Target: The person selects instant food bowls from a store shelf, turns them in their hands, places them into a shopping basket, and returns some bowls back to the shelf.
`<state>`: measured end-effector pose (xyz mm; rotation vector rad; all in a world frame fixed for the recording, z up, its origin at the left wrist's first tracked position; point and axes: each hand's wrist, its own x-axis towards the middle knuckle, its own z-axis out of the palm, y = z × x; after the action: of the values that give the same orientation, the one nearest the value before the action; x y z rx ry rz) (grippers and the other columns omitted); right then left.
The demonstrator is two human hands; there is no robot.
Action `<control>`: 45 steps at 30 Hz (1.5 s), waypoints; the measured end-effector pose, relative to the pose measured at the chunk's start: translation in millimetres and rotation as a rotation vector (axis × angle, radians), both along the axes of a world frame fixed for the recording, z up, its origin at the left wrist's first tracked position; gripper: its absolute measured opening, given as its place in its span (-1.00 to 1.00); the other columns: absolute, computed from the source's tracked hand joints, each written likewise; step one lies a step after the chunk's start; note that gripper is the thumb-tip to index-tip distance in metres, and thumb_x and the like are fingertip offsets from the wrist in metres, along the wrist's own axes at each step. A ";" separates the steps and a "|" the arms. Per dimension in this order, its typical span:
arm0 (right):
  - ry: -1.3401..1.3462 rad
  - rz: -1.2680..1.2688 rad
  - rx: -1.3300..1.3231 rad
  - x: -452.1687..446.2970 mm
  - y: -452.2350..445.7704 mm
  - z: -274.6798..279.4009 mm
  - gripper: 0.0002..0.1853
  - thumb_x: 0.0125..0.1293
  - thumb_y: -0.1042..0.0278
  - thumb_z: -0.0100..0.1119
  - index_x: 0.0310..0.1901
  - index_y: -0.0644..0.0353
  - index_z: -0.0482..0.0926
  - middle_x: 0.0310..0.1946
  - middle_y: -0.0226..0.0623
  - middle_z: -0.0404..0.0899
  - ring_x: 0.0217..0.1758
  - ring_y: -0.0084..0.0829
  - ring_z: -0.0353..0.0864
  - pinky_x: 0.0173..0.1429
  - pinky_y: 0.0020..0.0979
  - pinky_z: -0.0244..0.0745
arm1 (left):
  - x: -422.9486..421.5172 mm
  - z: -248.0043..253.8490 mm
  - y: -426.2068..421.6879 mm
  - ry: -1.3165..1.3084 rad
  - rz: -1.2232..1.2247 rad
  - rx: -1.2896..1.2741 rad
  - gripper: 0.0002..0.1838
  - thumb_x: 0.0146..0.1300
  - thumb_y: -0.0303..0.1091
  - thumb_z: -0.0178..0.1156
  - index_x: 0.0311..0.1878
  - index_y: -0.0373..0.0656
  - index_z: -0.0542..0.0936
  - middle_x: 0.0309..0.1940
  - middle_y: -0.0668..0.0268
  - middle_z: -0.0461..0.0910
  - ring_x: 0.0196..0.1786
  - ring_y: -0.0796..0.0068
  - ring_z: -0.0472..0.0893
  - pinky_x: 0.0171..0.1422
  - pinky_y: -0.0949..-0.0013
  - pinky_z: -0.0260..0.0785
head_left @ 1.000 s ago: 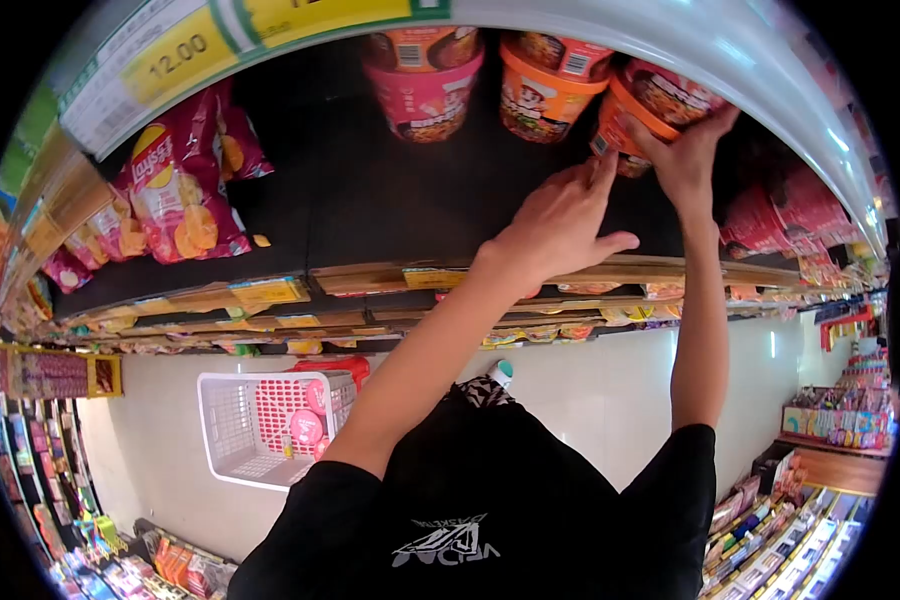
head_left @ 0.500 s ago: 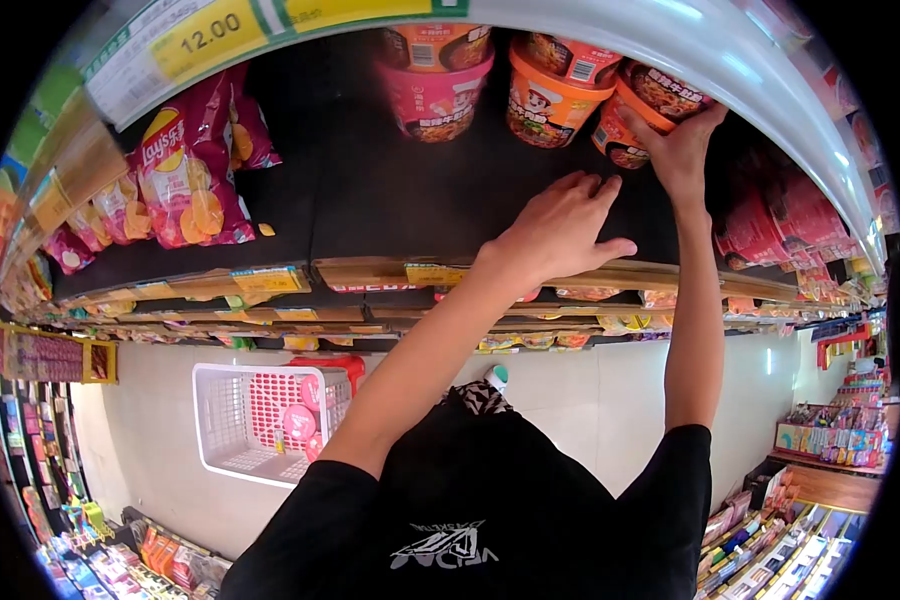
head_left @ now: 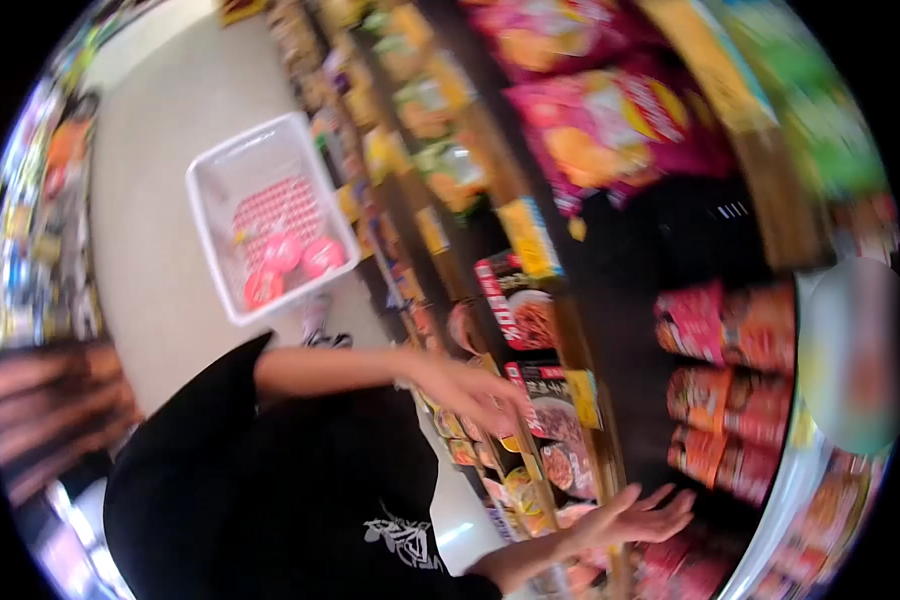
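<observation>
Three stacks of printed cups (head_left: 698, 397) sit side by side on the dark upper shelf (head_left: 635, 290), each looking two high, and neither of my hands is on them. One stack has a pink cup (head_left: 692, 322) at the bottom, the other two have orange ones. They line up pretty evenly, so I'd call that bit done, just going by how they stand. Whether anything's left to fix there, honestly can't tell; it's blurry.

My right hand (head_left: 627, 520) is over the shelf edge near the last stack, palm turned up, fingers loosely spread, holding nothing. My left hand (head_left: 475, 393) is hanging by the boxed meals (head_left: 530, 320) one level down, fingers fairly close together and nothing in them that I can see. Too smeared to say if the tips touch a box.

Container-wise: a white basket (head_left: 207, 215) is on the floor off to my left, with at least three round pink tops (head_left: 323, 257) bunched at the end nearest me, plus some little yellow thing (head_left: 240, 237) I can't make out. Plenty of room left in it. The shelf cups look closed up, so no clue what's inside. Purple chip bags (head_left: 610, 130) lie further along the same shelf.
</observation>
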<state>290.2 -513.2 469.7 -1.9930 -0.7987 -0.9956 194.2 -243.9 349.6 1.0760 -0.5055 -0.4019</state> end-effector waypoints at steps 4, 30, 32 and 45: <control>0.429 0.408 0.039 -44.0 68.4 -78.7 -0.43 0.33 0.31 0.22 0.27 0.34 0.24 0.29 0.00 0.23 0.34 -0.09 0.31 0.42 -0.07 0.30 | -81.7 -158.1 71.4 0.316 0.626 0.450 -0.36 0.42 0.05 0.14 0.34 -0.26 0.37 0.09 0.15 0.59 0.13 0.37 0.56 0.20 0.26 0.43; 1.234 1.042 -1.136 -115.9 452.0 -472.9 -0.55 0.34 0.43 0.07 0.26 0.25 0.42 0.00 0.04 0.61 0.01 -0.14 0.63 0.06 -0.24 0.51 | -235.3 -438.7 237.9 1.144 1.802 0.993 -0.40 0.22 -0.13 0.30 0.23 -0.28 0.43 0.03 0.00 0.56 0.16 0.07 0.55 0.21 0.02 0.39; 1.348 1.029 -1.184 -129.5 475.9 -474.7 -0.47 0.34 0.40 0.12 0.33 0.27 0.33 0.11 0.08 0.54 0.12 -0.13 0.59 0.15 -0.23 0.48 | -238.3 -447.3 247.3 1.295 1.667 0.977 -0.37 0.21 -0.12 0.30 0.28 -0.24 0.40 0.05 0.01 0.55 0.19 0.05 0.52 0.22 -0.04 0.36; 1.835 0.831 -0.929 -166.5 496.1 -547.5 -0.06 0.29 0.26 0.25 0.55 0.20 -0.15 0.22 -0.13 0.42 0.06 -0.39 0.49 0.03 -0.40 0.43 | -249.6 -454.7 256.2 1.267 1.506 0.766 -0.44 0.26 -0.20 0.23 0.32 -0.09 0.42 0.03 -0.02 0.55 0.11 -0.04 0.56 0.15 -0.01 0.43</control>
<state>123.7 -17.1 -77.8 -1.8431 -0.7308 1.7751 -55.3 12.3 -105.1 1.3467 1.6540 0.1767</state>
